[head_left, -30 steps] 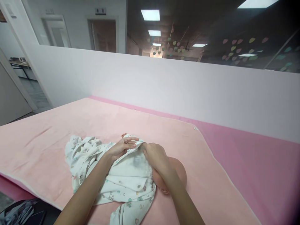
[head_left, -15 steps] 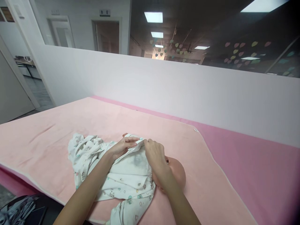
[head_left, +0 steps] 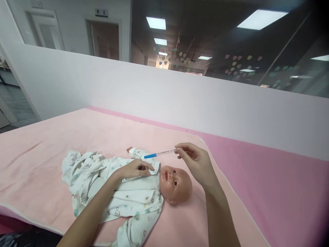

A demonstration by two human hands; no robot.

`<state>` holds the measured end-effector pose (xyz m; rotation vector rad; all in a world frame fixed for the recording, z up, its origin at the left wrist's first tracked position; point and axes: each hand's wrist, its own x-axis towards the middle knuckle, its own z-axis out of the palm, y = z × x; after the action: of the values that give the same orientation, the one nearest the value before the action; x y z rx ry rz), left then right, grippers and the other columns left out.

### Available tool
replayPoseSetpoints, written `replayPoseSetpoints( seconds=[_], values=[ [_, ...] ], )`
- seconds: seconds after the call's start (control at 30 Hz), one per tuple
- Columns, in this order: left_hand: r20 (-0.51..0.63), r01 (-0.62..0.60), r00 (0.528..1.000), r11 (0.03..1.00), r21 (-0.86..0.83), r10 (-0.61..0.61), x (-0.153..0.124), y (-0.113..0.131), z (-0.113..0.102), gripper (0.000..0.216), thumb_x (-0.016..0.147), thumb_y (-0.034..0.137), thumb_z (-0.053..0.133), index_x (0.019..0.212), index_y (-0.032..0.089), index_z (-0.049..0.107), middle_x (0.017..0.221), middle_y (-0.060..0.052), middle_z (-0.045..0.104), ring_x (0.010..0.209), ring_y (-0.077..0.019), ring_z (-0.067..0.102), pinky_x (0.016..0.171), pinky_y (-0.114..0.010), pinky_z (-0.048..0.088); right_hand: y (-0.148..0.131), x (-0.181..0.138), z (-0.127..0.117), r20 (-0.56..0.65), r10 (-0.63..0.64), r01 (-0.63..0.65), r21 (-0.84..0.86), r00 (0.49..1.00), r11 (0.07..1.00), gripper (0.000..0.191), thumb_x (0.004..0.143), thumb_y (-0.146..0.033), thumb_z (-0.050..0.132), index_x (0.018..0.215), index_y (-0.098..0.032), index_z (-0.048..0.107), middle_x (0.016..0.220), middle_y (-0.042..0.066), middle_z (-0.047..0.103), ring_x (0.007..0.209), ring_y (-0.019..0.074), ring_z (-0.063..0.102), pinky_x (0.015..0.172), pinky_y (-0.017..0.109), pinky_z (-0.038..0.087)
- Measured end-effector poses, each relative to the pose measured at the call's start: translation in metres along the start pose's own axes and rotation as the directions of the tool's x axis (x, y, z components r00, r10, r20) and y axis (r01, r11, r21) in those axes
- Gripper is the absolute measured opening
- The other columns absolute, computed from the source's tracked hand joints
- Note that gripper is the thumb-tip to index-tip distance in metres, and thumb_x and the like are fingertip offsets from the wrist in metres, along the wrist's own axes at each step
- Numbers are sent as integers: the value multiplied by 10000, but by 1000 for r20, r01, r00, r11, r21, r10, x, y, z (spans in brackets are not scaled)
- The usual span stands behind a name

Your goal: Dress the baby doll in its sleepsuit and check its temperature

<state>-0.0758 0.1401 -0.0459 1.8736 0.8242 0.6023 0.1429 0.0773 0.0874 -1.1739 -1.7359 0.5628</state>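
Observation:
A baby doll (head_left: 183,185) lies on its back, its head toward the right, in a white printed shirt (head_left: 128,195) with snap buttons. My left hand (head_left: 135,168) rests on the chest, thumb and fingertips closed at the shirt's front edge near the collar. Above the doll's head, my right hand (head_left: 196,161) pinches the end of a slim clear thermometer (head_left: 164,152) with a blue tip. That tip points left, over the doll's shoulder and outstretched arm. My left palm hides part of the shirt front.
Under the doll spreads a pale pink blanket (head_left: 102,127) on a brighter pink surface (head_left: 269,171). A white wall (head_left: 167,89) with a window above it stands behind. Dark items lie at the lower left, below the blanket's edge.
My right hand has moved up and right from the collar, and the thermometer now shows in it. The doll's face is uncovered. My left hand has lowered onto the chest. The view has turned slightly right.

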Motion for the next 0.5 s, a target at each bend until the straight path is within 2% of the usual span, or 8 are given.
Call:
replayPoseSetpoints(
  seconds=[0.1,0.23,0.37,0.5],
  values=[
    [1,-1,1000,999,48,1,-2,4,0,353,741,421,589,968,165,679,599,8,492,550,-95,368,502,-205,262,-1,-21,-12,-9,74,-73,88,997,993,216,742,-370,601,839,-185,653,833,46,651,735,161,606,657,278,501],
    [51,-13,999,1000,21,12,-4,7,-5,368,729,433,597,937,145,694,650,-17,560,566,-99,378,498,-206,264,14,-75,-30,-10,254,-253,73,967,965,245,707,-394,633,817,-178,672,756,54,659,695,172,605,677,289,494],
    [126,-3,992,998,62,-4,-6,10,-7,347,728,403,598,946,150,690,609,-5,546,537,-92,364,486,-204,255,46,-134,-27,-19,459,-448,182,888,875,298,694,-426,632,828,-163,672,703,58,650,662,172,598,667,286,490],
    [109,-12,994,989,144,-4,-6,14,-5,321,744,400,571,914,156,689,613,-3,536,548,-97,392,499,-200,274,76,-161,-6,45,601,-593,234,798,770,357,633,-457,653,797,-141,665,668,52,635,629,162,582,615,268,470]
  ],
)
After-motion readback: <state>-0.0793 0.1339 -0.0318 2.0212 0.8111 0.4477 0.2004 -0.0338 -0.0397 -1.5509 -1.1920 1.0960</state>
